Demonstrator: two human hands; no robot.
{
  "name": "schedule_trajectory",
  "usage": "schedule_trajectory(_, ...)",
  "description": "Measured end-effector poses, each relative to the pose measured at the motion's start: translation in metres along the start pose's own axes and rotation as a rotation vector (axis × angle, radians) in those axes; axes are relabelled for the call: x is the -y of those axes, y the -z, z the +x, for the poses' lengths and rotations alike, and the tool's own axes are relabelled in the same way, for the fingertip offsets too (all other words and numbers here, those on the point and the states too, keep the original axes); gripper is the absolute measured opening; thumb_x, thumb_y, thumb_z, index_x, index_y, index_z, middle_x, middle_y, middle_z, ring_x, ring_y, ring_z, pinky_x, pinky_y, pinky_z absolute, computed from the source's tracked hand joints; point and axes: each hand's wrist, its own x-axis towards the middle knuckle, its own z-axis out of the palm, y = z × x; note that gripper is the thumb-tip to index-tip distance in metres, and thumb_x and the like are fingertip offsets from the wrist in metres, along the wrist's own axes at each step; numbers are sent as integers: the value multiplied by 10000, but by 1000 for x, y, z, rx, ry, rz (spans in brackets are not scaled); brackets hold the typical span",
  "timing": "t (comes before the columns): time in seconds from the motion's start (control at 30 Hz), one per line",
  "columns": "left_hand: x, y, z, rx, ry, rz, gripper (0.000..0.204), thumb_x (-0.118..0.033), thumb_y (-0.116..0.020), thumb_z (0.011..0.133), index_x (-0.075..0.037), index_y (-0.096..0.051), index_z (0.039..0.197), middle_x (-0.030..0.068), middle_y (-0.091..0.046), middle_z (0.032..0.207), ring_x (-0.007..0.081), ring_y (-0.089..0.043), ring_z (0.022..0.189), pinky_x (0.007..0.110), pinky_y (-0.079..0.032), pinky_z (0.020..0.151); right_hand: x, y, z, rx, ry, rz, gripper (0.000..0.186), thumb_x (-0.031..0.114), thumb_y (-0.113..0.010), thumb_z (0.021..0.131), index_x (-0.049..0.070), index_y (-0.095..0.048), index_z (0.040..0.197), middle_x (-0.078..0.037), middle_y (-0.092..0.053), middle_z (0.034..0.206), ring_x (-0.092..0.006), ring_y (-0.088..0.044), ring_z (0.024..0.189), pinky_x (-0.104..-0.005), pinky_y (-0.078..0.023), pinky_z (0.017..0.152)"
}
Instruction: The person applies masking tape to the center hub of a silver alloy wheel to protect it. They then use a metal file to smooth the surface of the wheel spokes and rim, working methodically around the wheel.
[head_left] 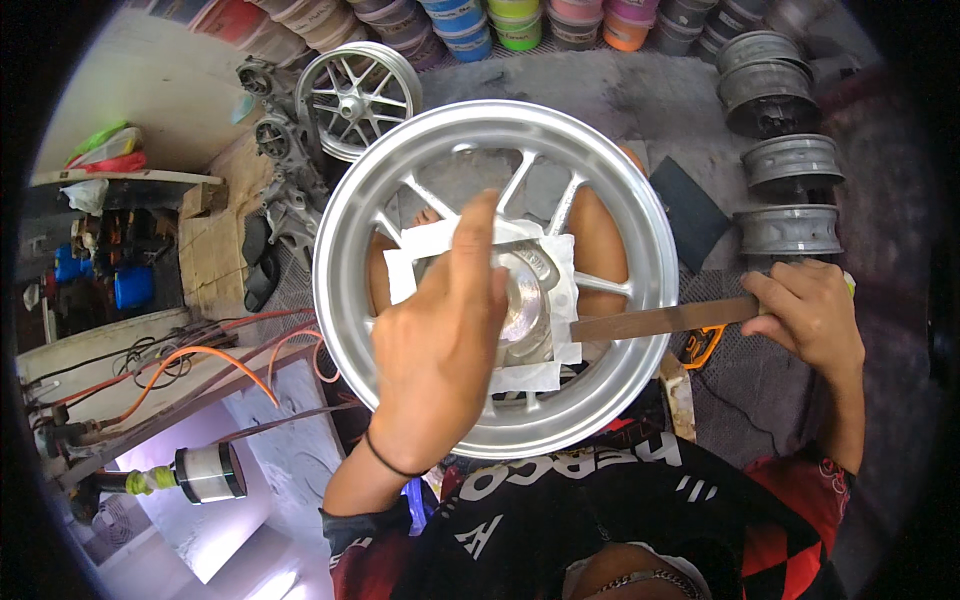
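Observation:
A silver spoked wheel rim (345, 235) lies flat in front of me, with strips of white masking tape (567, 290) laid in a square around its hub (525, 300). My left hand (435, 335) is over the hub's left side, its index finger stretched toward the upper tape; its other fingers are mostly hidden beneath it. From the right, my right hand (810, 310) grips a long, flat, brownish-grey metal blade (665, 320). The blade crosses the rim's right edge, its tip at the right-hand tape strip. Most of its handle is hidden in my fist.
Several rims (790, 165) are stacked at the right, and a smaller spoked wheel (350, 105) stands behind beside metal castings (285, 150). Colourful tubs (515, 25) line the back. An orange hose (200, 352) runs at the left. A dark flat sheet (690, 213) lies beyond the rim.

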Motion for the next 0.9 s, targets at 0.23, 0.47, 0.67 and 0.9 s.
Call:
schedule_trajectory(0.23,51,28,-13,-355,180,-340,607,-36,-759,872,-43,-486,1413,69,-716,985,90,-642,758,231,-473,611,14,-5,14,-79,73,-160,353,428,-704,828,106,-665,968,-36,-483,700,-241,-566,584,-387,-436,530)
schedule_trajectory(0.47,147,1,-36,-467,190,-439,643,-40,-679,937,-25,-363,1497,215,-561,1365,263,-538,1290,372,-409,1080,31,6,38,28,72,-185,345,451,-680,845,122,-650,943,-33,-469,677,-241,-561,555,-393,-432,502)
schedule_trajectory(0.67,165,-23,-39,-234,258,-658,728,-33,-640,938,-54,-272,1566,250,-435,1514,327,-424,1425,431,-298,1185,47,15,36,84,46,-193,407,471,-695,821,88,-650,952,-44,-478,674,-237,-558,550,-392,-438,508)
schedule_trajectory(0.9,163,-23,-36,-240,271,-901,719,3,-586,955,-55,-239,1582,258,-428,1523,310,-442,1408,412,-312,1179,68,12,51,201,-16,-124,376,401,-752,788,86,-650,965,-46,-510,662,-260,-572,546,-402,-453,515)
